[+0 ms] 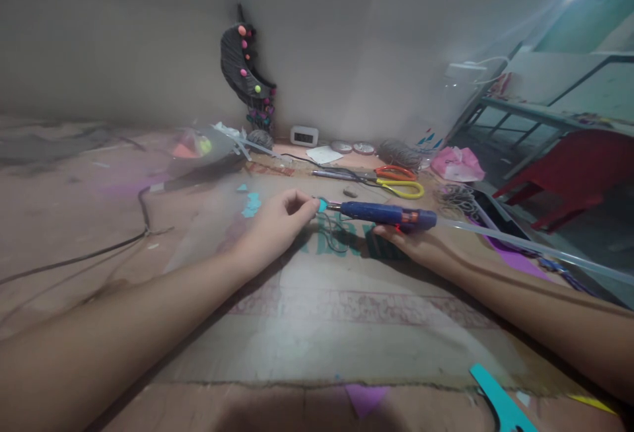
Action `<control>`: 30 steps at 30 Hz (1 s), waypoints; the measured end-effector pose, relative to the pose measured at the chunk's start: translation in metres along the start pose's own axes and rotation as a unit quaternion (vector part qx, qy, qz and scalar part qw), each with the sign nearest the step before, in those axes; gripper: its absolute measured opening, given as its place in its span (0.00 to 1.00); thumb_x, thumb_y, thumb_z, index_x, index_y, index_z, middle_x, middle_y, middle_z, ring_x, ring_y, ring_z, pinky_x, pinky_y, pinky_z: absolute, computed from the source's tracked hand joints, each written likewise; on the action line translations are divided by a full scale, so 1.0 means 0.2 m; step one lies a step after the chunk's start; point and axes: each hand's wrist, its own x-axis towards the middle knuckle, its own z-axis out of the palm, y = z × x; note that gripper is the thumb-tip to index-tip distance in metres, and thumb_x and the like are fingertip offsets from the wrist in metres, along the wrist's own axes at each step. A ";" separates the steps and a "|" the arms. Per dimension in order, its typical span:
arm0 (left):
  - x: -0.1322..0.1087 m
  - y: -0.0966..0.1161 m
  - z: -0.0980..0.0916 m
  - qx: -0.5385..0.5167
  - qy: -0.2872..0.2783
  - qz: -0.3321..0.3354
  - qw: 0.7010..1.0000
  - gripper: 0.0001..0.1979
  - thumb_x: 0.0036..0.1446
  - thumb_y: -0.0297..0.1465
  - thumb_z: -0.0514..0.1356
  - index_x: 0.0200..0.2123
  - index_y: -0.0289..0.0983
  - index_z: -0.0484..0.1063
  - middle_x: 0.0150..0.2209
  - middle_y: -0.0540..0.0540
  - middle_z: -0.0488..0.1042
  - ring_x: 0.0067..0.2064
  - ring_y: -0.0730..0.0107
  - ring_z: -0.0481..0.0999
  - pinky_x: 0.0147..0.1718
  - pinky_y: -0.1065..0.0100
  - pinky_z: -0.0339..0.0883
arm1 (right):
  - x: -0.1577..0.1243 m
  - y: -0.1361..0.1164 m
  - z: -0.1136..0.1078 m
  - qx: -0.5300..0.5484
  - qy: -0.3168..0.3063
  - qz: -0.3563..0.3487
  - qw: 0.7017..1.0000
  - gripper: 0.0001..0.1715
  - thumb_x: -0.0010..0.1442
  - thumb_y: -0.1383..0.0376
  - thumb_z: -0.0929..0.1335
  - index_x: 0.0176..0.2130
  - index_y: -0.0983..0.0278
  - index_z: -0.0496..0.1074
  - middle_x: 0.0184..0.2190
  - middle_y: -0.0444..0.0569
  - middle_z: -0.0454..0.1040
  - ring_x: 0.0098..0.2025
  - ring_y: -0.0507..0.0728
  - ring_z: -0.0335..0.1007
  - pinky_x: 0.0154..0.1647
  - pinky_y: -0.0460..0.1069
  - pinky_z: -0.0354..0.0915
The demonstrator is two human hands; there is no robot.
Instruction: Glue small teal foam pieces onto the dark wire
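My left hand (292,213) pinches a small turquoise piece (322,205) between thumb and fingertips, above a cardboard sheet (317,346). Wrapped around the handle of a blue glue gun (376,213) is my right hand (409,237); a red light glows near its fingers. The gun lies level, its metal nozzle pointing left and touching or almost touching the turquoise piece. A long clear glue stick (535,246) sticks out of its back end. Thin grey cord (333,242) dangles below the piece. Several turquoise cutouts (251,204) lie left of my left hand.
Behind the hands lie scissors (401,187) with orange and yellow handles. A small digital clock (304,135), yarn and a pink bag (456,164) stand along the wall. A dark crescent ornament (242,65) hangs there. A black cable (74,260) crosses the left side.
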 end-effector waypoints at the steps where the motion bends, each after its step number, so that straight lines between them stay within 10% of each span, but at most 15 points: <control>1: 0.00 0.00 0.00 0.000 -0.001 0.001 1.000 0.13 0.58 0.41 0.60 0.30 0.37 0.70 0.29 0.51 0.72 0.31 0.71 0.70 0.31 0.69 0.60 | 0.00 0.00 0.00 -0.003 0.001 -0.002 1.000 0.18 0.55 0.48 0.68 0.29 0.58 0.70 0.22 0.46 0.71 0.27 0.59 0.70 0.28 0.53 0.68; 21: 0.01 0.01 0.00 0.015 0.000 0.001 1.000 0.13 0.58 0.41 0.59 0.29 0.37 0.69 0.28 0.51 0.71 0.32 0.71 0.69 0.32 0.69 0.60 | 0.03 0.05 0.01 0.004 0.042 0.051 0.998 0.21 0.55 0.46 0.67 0.31 0.60 0.75 0.29 0.50 0.78 0.36 0.64 0.75 0.39 0.56 0.72; 30: 0.02 -0.01 0.00 0.018 0.000 -0.007 1.000 0.13 0.57 0.42 0.59 0.29 0.37 0.70 0.28 0.51 0.72 0.32 0.69 0.70 0.32 0.69 0.61 | 0.13 -0.04 -0.17 0.120 0.023 0.011 0.992 0.27 0.63 0.46 0.62 0.32 0.63 0.77 0.33 0.50 0.79 0.33 0.56 0.73 0.29 0.48 0.66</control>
